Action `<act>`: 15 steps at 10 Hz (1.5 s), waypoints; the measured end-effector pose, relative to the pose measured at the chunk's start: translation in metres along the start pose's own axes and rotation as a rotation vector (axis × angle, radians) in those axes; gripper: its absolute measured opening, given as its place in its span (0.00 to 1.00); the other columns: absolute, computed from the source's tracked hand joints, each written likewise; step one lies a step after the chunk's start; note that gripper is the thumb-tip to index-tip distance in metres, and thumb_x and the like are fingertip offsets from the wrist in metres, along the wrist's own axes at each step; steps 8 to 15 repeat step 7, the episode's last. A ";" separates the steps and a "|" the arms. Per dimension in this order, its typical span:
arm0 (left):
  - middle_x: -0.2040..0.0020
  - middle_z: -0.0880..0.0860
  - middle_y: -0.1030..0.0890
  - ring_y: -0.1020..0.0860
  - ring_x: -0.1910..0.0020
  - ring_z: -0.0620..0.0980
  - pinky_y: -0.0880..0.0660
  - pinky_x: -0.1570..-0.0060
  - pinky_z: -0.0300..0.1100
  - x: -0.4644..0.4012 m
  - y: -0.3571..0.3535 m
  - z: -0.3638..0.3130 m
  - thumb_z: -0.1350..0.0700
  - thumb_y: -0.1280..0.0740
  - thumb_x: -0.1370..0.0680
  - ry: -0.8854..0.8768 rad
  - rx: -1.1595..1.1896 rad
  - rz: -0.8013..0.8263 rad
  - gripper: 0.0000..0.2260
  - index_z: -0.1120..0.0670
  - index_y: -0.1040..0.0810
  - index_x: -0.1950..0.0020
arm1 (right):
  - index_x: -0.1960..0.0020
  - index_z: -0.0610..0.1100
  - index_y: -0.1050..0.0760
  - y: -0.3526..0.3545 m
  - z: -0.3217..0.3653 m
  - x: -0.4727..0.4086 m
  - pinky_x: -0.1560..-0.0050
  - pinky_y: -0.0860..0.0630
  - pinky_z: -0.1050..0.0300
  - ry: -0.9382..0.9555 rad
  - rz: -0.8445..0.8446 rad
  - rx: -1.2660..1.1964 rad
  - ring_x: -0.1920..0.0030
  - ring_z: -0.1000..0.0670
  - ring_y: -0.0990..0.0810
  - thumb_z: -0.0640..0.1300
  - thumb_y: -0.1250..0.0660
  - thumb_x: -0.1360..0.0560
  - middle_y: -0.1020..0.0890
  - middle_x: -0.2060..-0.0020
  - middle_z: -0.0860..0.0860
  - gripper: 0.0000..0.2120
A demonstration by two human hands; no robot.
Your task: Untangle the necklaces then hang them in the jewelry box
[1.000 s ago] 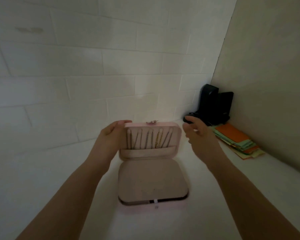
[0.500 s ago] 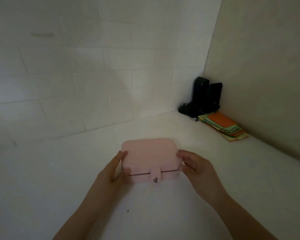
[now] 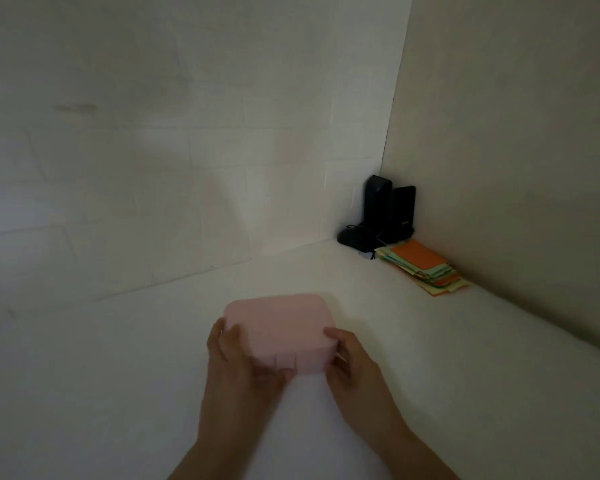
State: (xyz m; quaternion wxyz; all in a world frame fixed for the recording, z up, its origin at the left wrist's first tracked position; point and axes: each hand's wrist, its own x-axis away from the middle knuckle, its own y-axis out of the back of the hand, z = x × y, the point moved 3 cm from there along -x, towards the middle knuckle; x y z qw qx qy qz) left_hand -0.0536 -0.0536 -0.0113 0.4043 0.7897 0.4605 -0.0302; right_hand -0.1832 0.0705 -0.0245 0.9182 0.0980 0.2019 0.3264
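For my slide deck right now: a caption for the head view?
Both hands, left and right, grip a closed pink rounded jewelry box on a white table.

Jewelry box [image 3: 278, 327] on table [image 3: 430, 375], between left hand [image 3: 238, 358] and right hand [image 3: 352, 365]

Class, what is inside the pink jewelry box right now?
Nothing inside shows: the pink jewelry box is shut, gripped by the left hand and right hand. Its contents are hidden.

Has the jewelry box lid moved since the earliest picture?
Yes. The jewelry box lid, upright toward the wall before, now lies shut; both hands grip it.
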 end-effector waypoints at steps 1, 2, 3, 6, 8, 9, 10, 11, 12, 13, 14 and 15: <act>0.30 0.65 0.38 0.24 0.44 0.67 0.21 0.56 0.53 0.001 0.000 0.000 0.39 0.29 0.39 -0.020 -0.085 0.014 0.42 0.62 0.39 0.35 | 0.43 0.61 0.31 0.000 -0.002 0.000 0.43 0.24 0.51 0.006 -0.017 0.032 0.45 0.53 0.21 0.32 0.37 0.28 0.22 0.44 0.52 0.25; 0.34 0.67 0.31 0.22 0.47 0.67 0.21 0.57 0.54 0.001 -0.002 0.000 0.37 0.37 0.36 -0.066 -0.202 0.105 0.39 0.65 0.34 0.37 | 0.42 0.60 0.31 0.001 -0.002 0.001 0.43 0.24 0.54 0.007 0.000 0.013 0.45 0.54 0.21 0.32 0.37 0.29 0.22 0.44 0.54 0.25; 0.40 0.66 0.25 0.20 0.52 0.66 0.21 0.65 0.51 0.000 -0.002 -0.003 0.41 0.29 0.38 -0.071 -0.326 0.123 0.36 0.64 0.30 0.40 | 0.43 0.57 0.31 -0.001 -0.002 0.000 0.42 0.25 0.59 -0.010 0.014 -0.026 0.45 0.59 0.22 0.28 0.39 0.30 0.23 0.44 0.54 0.26; 0.39 0.62 0.25 0.20 0.53 0.64 0.21 0.65 0.51 -0.001 0.000 -0.006 0.35 0.39 0.39 -0.029 -0.269 0.143 0.35 0.60 0.30 0.41 | 0.45 0.55 0.26 -0.005 -0.002 -0.001 0.51 0.26 0.57 -0.034 0.060 -0.177 0.51 0.41 0.21 0.30 0.36 0.30 0.21 0.47 0.44 0.23; 0.32 0.57 0.33 0.21 0.47 0.61 0.24 0.52 0.49 -0.005 0.018 -0.008 0.31 0.39 0.43 0.059 -0.069 0.075 0.41 0.57 0.30 0.38 | 0.49 0.56 0.24 0.004 0.004 -0.005 0.53 0.26 0.60 -0.061 -0.093 -0.295 0.53 0.42 0.23 0.31 0.33 0.32 0.21 0.50 0.45 0.22; 0.32 0.57 0.33 0.21 0.47 0.61 0.24 0.52 0.49 -0.005 0.018 -0.008 0.31 0.39 0.43 0.059 -0.069 0.075 0.41 0.57 0.30 0.38 | 0.49 0.56 0.24 0.004 0.004 -0.005 0.53 0.26 0.60 -0.061 -0.093 -0.295 0.53 0.42 0.23 0.31 0.33 0.32 0.21 0.50 0.45 0.22; 0.32 0.57 0.33 0.21 0.47 0.61 0.24 0.52 0.49 -0.005 0.018 -0.008 0.31 0.39 0.43 0.059 -0.069 0.075 0.41 0.57 0.30 0.38 | 0.49 0.56 0.24 0.004 0.004 -0.005 0.53 0.26 0.60 -0.061 -0.093 -0.295 0.53 0.42 0.23 0.31 0.33 0.32 0.21 0.50 0.45 0.22; 0.32 0.57 0.33 0.21 0.47 0.61 0.24 0.52 0.49 -0.005 0.018 -0.008 0.31 0.39 0.43 0.059 -0.069 0.075 0.41 0.57 0.30 0.38 | 0.49 0.56 0.24 0.004 0.004 -0.005 0.53 0.26 0.60 -0.061 -0.093 -0.295 0.53 0.42 0.23 0.31 0.33 0.32 0.21 0.50 0.45 0.22; 0.32 0.57 0.33 0.21 0.47 0.61 0.24 0.52 0.49 -0.005 0.018 -0.008 0.31 0.39 0.43 0.059 -0.069 0.075 0.41 0.57 0.30 0.38 | 0.49 0.56 0.24 0.004 0.004 -0.005 0.53 0.26 0.60 -0.061 -0.093 -0.295 0.53 0.42 0.23 0.31 0.33 0.32 0.21 0.50 0.45 0.22; 0.32 0.57 0.33 0.21 0.47 0.61 0.24 0.52 0.49 -0.005 0.018 -0.008 0.31 0.39 0.43 0.059 -0.069 0.075 0.41 0.57 0.30 0.38 | 0.49 0.56 0.24 0.004 0.004 -0.005 0.53 0.26 0.60 -0.061 -0.093 -0.295 0.53 0.42 0.23 0.31 0.33 0.32 0.21 0.50 0.45 0.22; 0.32 0.57 0.33 0.21 0.47 0.61 0.24 0.52 0.49 -0.005 0.018 -0.008 0.31 0.39 0.43 0.059 -0.069 0.075 0.41 0.57 0.30 0.38 | 0.49 0.56 0.24 0.004 0.004 -0.005 0.53 0.26 0.60 -0.061 -0.093 -0.295 0.53 0.42 0.23 0.31 0.33 0.32 0.21 0.50 0.45 0.22; 0.32 0.57 0.33 0.21 0.47 0.61 0.24 0.52 0.49 -0.005 0.018 -0.008 0.31 0.39 0.43 0.059 -0.069 0.075 0.41 0.57 0.30 0.38 | 0.49 0.56 0.24 0.004 0.004 -0.005 0.53 0.26 0.60 -0.061 -0.093 -0.295 0.53 0.42 0.23 0.31 0.33 0.32 0.21 0.50 0.45 0.22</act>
